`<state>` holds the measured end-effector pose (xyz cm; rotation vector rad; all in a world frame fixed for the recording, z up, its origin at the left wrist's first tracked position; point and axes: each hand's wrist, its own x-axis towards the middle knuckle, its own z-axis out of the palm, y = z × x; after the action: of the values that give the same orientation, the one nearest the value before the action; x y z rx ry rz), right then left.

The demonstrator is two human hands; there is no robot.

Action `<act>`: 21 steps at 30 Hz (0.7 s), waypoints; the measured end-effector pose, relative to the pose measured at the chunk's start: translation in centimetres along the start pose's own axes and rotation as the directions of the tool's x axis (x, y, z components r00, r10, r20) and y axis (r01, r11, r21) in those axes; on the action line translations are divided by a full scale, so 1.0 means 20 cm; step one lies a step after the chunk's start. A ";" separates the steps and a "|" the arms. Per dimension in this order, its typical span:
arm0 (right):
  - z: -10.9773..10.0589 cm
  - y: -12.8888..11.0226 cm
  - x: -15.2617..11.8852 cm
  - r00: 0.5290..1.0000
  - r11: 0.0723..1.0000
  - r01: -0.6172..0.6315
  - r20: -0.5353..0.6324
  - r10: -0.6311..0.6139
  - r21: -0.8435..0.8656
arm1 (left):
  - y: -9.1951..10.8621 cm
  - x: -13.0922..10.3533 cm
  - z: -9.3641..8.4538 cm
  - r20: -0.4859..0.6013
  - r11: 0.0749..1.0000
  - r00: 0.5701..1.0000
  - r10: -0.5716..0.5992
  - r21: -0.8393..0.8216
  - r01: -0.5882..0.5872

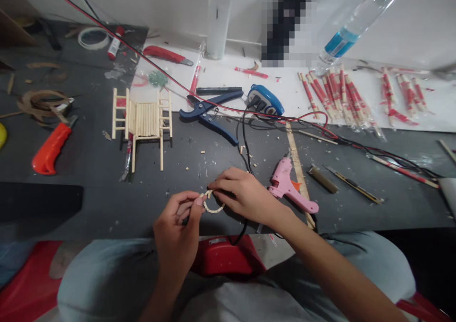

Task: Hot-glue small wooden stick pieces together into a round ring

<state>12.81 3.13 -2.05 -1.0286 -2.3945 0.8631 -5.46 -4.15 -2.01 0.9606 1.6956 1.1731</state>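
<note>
A small pale ring made of short stick pieces (213, 211) is held between both hands at the table's front edge. My left hand (183, 213) pinches its left side between thumb and fingertips. At its upper right, my right hand (237, 192) has its fingers closed on the ring, and they hide part of it. A miniature chair of pale sticks (147, 120) stands farther back on the left. The pink glue gun (285, 182) lies just right of my right hand, its nozzle pointing away from me.
Blue cutting pliers (210, 113), a blue power strip (265, 101) and a red cutter (167, 54) lie behind the hands. Red-wrapped stick bundles (342, 94) and a plastic bottle (342, 42) are at back right. An orange-handled knife (53, 146) lies left. Cables (245, 141) cross the table.
</note>
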 end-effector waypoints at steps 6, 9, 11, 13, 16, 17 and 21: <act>0.00 -0.03 0.00 0.997 0.999 -0.050 -0.061 0.050 -0.004 | 0.00 0.00 -0.06 -0.045 1.000 0.999 0.003 -0.011 -0.003; 0.01 -0.04 0.01 0.994 0.997 -0.075 -0.079 0.075 0.000 | 0.00 -0.01 -0.09 -0.055 1.000 0.999 0.001 -0.012 -0.001; 0.02 -0.05 0.01 0.993 0.997 -0.081 -0.083 0.081 -0.001 | 0.00 -0.02 -0.10 -0.054 1.000 0.999 -0.001 -0.011 0.001; 0.03 -0.04 0.01 0.993 0.996 -0.084 -0.083 0.083 -0.005 | 0.00 -0.03 -0.10 -0.059 1.000 0.998 -0.002 -0.006 0.001; 0.04 -0.04 0.01 0.993 0.996 -0.089 -0.078 0.087 -0.019 | -0.02 -0.04 -0.11 -0.065 1.000 0.998 -0.006 0.009 0.007; 0.04 -0.04 0.01 0.993 0.996 -0.090 -0.075 0.088 -0.025 | -0.03 -0.04 -0.11 -0.064 1.000 0.998 -0.009 0.015 0.010; 0.04 -0.04 0.01 0.992 0.994 -0.106 -0.071 0.103 -0.037 | -0.04 -0.04 -0.11 -0.043 0.999 0.999 -0.020 0.041 0.022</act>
<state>11.80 2.44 -2.10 -1.1892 -2.3274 0.8033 -7.41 -5.76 -2.19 0.9465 1.7658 1.1562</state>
